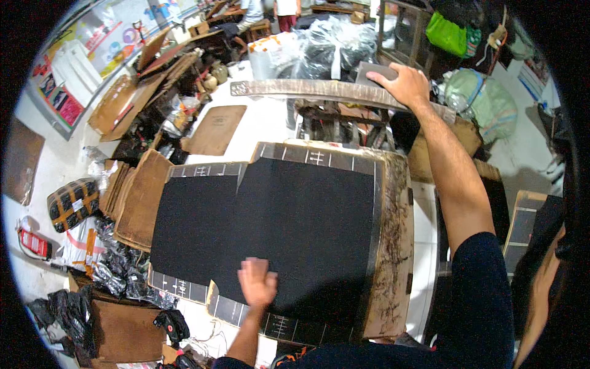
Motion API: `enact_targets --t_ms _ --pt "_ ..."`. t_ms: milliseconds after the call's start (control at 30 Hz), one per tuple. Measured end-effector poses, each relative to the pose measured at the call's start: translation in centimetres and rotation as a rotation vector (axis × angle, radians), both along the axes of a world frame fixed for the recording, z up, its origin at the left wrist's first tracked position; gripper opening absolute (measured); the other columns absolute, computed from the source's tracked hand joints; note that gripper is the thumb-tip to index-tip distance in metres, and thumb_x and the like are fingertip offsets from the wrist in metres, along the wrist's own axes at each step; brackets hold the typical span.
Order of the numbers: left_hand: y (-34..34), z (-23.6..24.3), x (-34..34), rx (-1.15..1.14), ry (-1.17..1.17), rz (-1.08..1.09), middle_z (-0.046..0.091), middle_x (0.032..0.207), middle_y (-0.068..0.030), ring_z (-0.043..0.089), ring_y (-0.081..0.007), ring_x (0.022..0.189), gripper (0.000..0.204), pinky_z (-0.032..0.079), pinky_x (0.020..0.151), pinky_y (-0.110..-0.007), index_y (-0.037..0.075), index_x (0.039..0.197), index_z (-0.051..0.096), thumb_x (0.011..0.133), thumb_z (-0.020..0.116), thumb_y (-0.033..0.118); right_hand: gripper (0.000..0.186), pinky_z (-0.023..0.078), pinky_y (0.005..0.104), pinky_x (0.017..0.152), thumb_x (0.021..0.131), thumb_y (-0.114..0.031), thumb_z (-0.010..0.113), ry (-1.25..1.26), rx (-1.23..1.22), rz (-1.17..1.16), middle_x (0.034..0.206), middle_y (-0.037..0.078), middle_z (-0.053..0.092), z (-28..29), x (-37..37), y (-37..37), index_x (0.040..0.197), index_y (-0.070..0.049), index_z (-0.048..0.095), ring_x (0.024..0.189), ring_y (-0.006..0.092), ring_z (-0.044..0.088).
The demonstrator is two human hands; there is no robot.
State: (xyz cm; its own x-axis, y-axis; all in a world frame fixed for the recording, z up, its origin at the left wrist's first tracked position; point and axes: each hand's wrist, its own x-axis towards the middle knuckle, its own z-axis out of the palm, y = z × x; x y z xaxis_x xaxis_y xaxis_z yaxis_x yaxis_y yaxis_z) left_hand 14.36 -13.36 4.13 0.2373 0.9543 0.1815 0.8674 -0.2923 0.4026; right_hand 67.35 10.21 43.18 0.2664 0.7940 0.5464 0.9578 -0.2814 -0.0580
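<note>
Cluttered workshop: stacked cardboard sheets (132, 98), glue-stained worktable (393, 246).

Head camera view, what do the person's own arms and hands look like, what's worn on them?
Both hands are bare, no gloves or rings visible. The right hand leads back along a bare forearm into a dark navy sleeve that ends near the elbow. The left hand looks slightly blurred, its forearm bare down to the dark clothing at the picture's bottom edge.

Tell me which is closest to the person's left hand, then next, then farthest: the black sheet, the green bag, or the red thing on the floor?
1. Black sheet, under the left hand.
2. Red thing, far left on the floor.
3. Green bag, top right, past the right hand.
</note>
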Motion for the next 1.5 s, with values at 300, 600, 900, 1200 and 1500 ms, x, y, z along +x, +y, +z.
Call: enact_targets --t_ms 300,600,900,1200,1500 --pt "2.7 2.5 -11.2 -0.310 -0.057 0.625 0.071 0.116 -0.0307 0.068 -0.0453 0.111 0.095 0.051 0.099 -0.051 -0.003 0.128 0.064 0.071 0.082 0.070 0.095 0.054 0.0480 0.099 0.070 -0.097 0.053 -0.013 0.027 -0.039 0.115 0.016 0.076 -0.8 0.2 0.1 0.120 -0.020 0.077 0.109 0.0357 0.072" --pt "-3.3 2.7 -7.2 -0.465 -0.184 0.319 0.069 0.111 -0.0293 0.067 -0.0439 0.108 0.087 0.052 0.094 -0.048 -0.010 0.122 0.059 0.069 0.095 0.049 0.086 0.055 0.0470 0.095 0.073 -0.088 0.063 0.028 0.076 0.011 0.110 0.018 0.076 -0.5 -0.4 -0.6 0.109 -0.011 0.078 0.106 0.0378 0.072" --pt "-3.2 2.6 -6.9 -0.392 -0.175 0.248 0.068 0.099 -0.0260 0.067 -0.0434 0.094 0.085 0.053 0.086 -0.050 -0.009 0.111 0.059 0.067 0.094 0.055 0.085 0.055 0.0482 0.095 0.073 -0.089 0.062 0.047 0.068 -0.026 0.106 0.020 0.076 1.3 -0.6 0.0 0.102 -0.012 0.080 0.105 0.0384 0.072" --pt "-0.9 1.9 -5.8 -0.405 -0.215 0.292 0.068 0.101 -0.0238 0.068 -0.0416 0.094 0.086 0.054 0.086 -0.049 -0.006 0.115 0.056 0.066 0.096 0.053 0.085 0.055 0.0489 0.095 0.071 -0.088 0.064 0.076 0.046 -0.045 0.111 0.022 0.075 3.0 0.0 1.2 0.106 -0.012 0.080 0.108 0.0378 0.071" --pt "-0.9 -0.1 -5.9 -0.409 -0.037 0.318 0.061 0.107 -0.0219 0.061 -0.0372 0.104 0.092 0.050 0.096 -0.046 -0.005 0.117 0.052 0.067 0.093 0.060 0.088 0.054 0.0481 0.097 0.071 -0.088 0.064 0.141 0.019 -0.046 0.116 0.023 0.074 4.0 0.8 2.2 0.113 -0.011 0.079 0.111 0.0382 0.071"
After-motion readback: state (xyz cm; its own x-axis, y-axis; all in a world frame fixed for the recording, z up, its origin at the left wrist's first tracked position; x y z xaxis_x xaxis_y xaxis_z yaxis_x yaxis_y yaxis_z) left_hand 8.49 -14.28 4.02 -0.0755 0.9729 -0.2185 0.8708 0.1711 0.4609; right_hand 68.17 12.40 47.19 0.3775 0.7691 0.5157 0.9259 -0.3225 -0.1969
